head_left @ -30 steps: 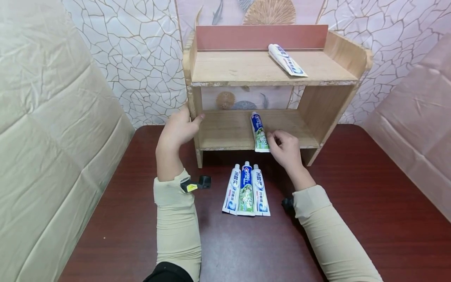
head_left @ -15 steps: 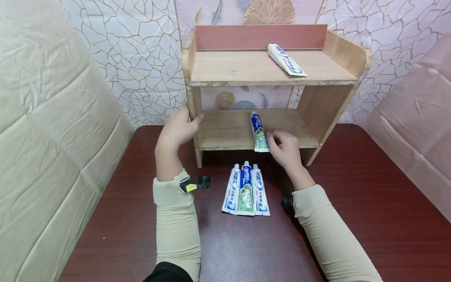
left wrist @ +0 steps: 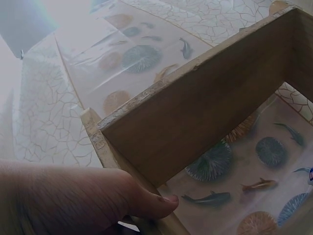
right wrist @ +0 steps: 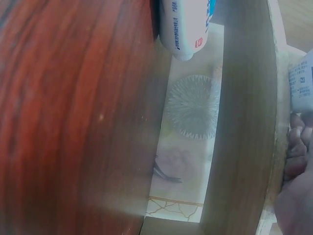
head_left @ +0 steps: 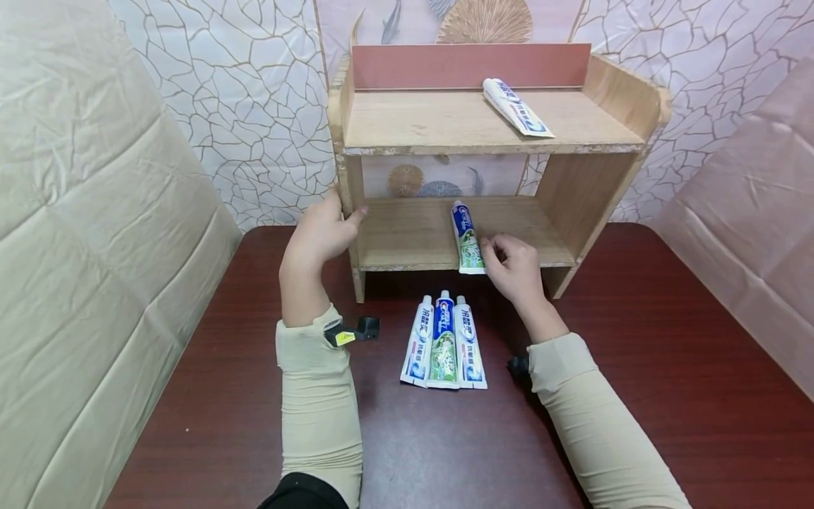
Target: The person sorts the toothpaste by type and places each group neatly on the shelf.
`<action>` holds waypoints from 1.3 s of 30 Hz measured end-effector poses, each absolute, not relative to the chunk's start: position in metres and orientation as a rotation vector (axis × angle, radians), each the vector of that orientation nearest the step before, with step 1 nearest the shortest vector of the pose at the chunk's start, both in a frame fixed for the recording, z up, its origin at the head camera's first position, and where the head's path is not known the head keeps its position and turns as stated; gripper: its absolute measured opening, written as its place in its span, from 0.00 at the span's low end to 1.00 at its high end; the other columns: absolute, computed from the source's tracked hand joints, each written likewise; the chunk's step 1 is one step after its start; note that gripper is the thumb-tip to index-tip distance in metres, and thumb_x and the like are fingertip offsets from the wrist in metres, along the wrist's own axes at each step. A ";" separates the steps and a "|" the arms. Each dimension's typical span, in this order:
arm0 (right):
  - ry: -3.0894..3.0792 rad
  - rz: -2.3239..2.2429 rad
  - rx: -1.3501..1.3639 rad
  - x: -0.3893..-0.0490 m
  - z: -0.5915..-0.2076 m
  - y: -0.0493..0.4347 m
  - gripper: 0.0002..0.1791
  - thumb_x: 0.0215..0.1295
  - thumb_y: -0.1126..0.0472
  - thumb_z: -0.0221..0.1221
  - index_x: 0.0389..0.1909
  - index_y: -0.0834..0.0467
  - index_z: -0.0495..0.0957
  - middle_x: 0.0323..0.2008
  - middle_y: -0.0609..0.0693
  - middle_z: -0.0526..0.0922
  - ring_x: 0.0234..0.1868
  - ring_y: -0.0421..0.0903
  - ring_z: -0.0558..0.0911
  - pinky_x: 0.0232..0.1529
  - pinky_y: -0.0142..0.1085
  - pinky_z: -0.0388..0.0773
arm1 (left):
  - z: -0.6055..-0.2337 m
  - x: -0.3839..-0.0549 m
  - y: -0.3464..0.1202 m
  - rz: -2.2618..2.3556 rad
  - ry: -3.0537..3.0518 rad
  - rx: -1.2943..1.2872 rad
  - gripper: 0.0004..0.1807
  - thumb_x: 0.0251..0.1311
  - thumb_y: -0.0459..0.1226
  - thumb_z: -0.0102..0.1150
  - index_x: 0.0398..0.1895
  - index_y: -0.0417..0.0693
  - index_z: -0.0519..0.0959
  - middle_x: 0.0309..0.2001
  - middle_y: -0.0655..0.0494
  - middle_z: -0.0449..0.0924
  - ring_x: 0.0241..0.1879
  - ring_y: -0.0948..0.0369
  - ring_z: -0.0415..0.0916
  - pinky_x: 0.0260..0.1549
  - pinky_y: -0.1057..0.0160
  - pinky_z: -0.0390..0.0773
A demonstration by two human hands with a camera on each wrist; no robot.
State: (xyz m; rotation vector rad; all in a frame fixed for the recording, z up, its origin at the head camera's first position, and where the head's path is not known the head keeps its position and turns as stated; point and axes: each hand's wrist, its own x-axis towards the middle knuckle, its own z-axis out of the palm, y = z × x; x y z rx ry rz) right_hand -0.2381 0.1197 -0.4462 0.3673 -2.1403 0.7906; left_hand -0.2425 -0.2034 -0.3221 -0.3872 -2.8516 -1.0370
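Observation:
My left hand [head_left: 321,230] grips the left side panel of the wooden shelf [head_left: 413,244], thumb on its front edge, as the left wrist view also shows. On the lower board lies a blue-and-green toothpaste tube [head_left: 468,240], cap toward the back, its flat end slightly past the front edge. The curled fingers of my right hand [head_left: 514,265] pinch this tube near the right side of its flat end. In the right wrist view, those fingers [right wrist: 296,147] meet the end of the tube [right wrist: 301,85]; part of the grip is out of frame.
Three toothpaste tubes, a white one [head_left: 418,343], a blue-and-green one [head_left: 444,343] and another white one [head_left: 469,346], lie side by side on the dark red table [head_left: 222,410] before the shelf. One more white tube [head_left: 516,107] lies slanted on the upper board.

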 end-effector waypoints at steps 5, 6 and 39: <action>-2.124 0.786 0.377 -0.240 -0.448 0.120 0.15 0.63 0.61 0.57 0.16 0.58 0.75 0.16 0.49 0.75 0.19 0.42 0.68 0.22 0.31 0.62 | -0.324 -0.244 -0.204 -1.027 -2.885 -0.400 0.35 0.69 0.53 0.46 0.72 0.43 0.55 0.65 0.42 0.71 0.65 0.49 0.70 0.64 0.49 0.69; -2.125 0.789 0.377 -0.240 -0.448 0.120 0.15 0.63 0.60 0.57 0.16 0.58 0.75 0.16 0.49 0.75 0.19 0.42 0.68 0.22 0.31 0.62 | -0.324 -0.244 -0.204 -1.030 -2.887 -0.402 0.35 0.69 0.53 0.46 0.72 0.44 0.55 0.65 0.42 0.71 0.65 0.49 0.69 0.64 0.48 0.68; -2.152 0.785 0.358 -0.238 -0.446 0.119 0.15 0.64 0.60 0.57 0.17 0.57 0.76 0.18 0.49 0.76 0.20 0.42 0.69 0.22 0.31 0.63 | -0.324 -0.244 -0.205 -1.021 -2.901 -0.403 0.37 0.69 0.53 0.46 0.74 0.44 0.52 0.66 0.41 0.70 0.66 0.49 0.69 0.64 0.47 0.67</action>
